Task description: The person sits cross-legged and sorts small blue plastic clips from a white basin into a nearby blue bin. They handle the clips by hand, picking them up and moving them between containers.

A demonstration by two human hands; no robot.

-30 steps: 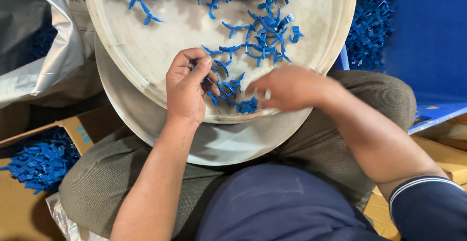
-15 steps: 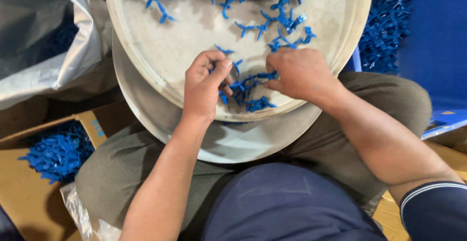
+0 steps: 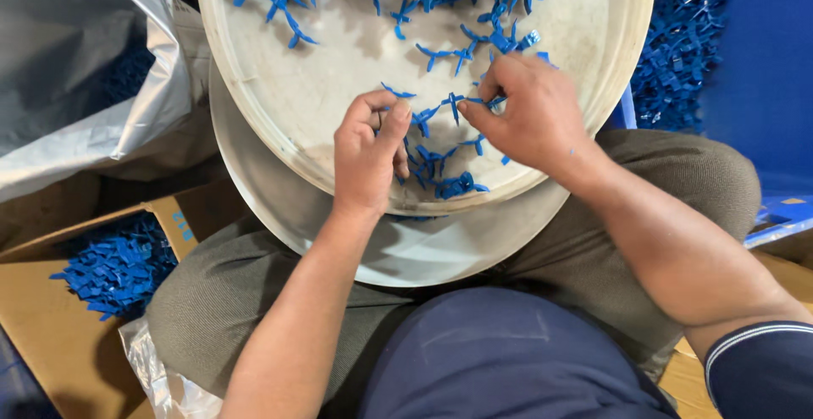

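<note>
Cardboard box (image 3: pixel 51 317) and silver bag (image 3: pixel 85 72) flank the lap, where a round cream tray (image 3: pixel 339 89) sits atop a second one. Sorting seems in hand (separating the small blue plastic pieces (image 3: pixel 440 169) appears likely). Left hand (image 3: pixel 368 152) curls, fingers together on a piece; right hand (image 3: pixel 529 114) pinches another at mid-tray.

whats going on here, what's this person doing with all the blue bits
A seated person is working over a round cream tray resting on their lap, on top of a second similar tray. Small blue plastic pieces are scattered across the upper tray. The left hand is curled with its fingertips among the pieces near the tray's near edge, and the right hand pinches one piece. A cardboard box of more blue pieces sits to the left, beside a grey plastic bag.
</note>
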